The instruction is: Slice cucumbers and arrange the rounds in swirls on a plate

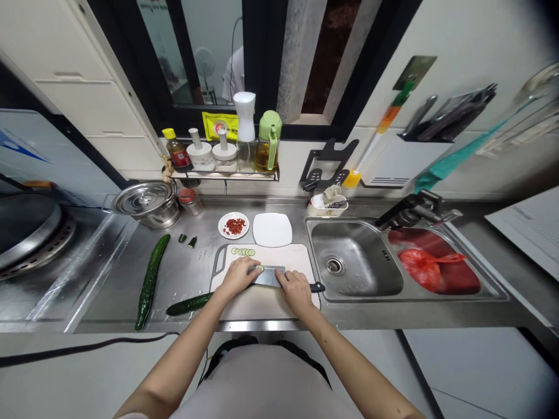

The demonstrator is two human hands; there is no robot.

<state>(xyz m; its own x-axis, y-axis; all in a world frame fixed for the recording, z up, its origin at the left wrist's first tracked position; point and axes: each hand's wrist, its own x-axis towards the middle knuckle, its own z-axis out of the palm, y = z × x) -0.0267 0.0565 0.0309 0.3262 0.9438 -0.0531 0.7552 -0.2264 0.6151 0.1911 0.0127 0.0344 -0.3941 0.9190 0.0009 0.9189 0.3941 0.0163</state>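
two long dark-green cucumbers (151, 282) lie, open room between them, left of the white rectangular cutting board (271, 305) near the steel desk's (113, 285) front edge; right fingers (282, 279) grip one black-handled steel knife (268, 276); left fingers (248, 268) meet its blade, grip unclear.

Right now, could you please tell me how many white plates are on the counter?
2: the round plate, holding chopped red pieces, and the squarish plate to its right, by the cutting board's far edge. No others show.
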